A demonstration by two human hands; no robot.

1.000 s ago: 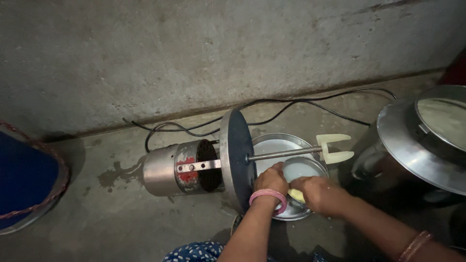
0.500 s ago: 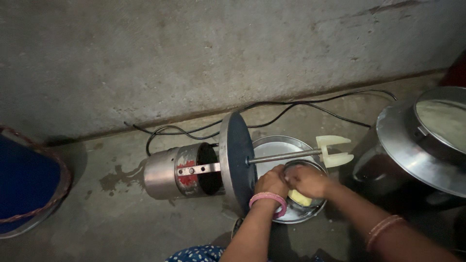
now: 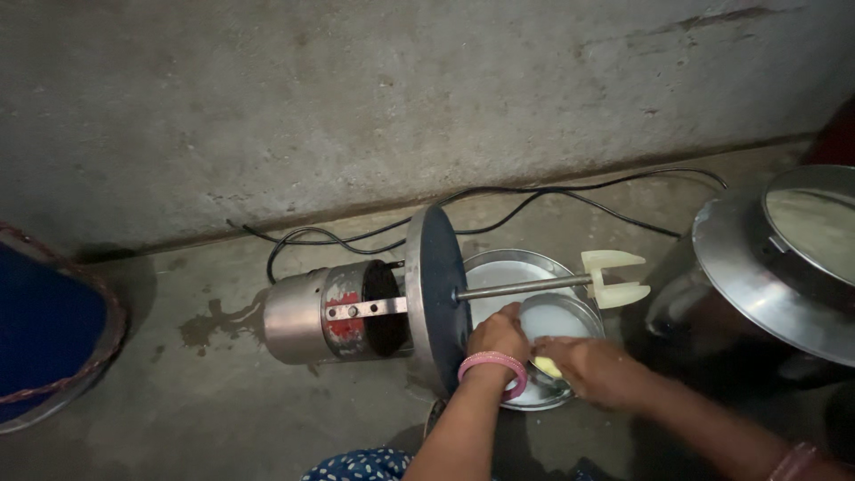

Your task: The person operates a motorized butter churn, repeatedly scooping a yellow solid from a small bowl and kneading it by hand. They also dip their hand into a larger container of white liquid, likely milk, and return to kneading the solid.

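Hands at a small steel bowl [image 3: 559, 322] inside a wider steel plate [image 3: 499, 272] on the floor.
Left hand [image 3: 500, 336] curled over the bowl's near rim; right hand [image 3: 595, 370] pinched a yellow scrubber [image 3: 548, 366] against it; churner motor [image 3: 343, 312] lay just beside.

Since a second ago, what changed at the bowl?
The right hand, with a yellow piece, slid left across the small bowl until it met the left hand, then eased back slightly. The left hand stays on the bowl's rim. Motor, disc, plate and cable unmoved.
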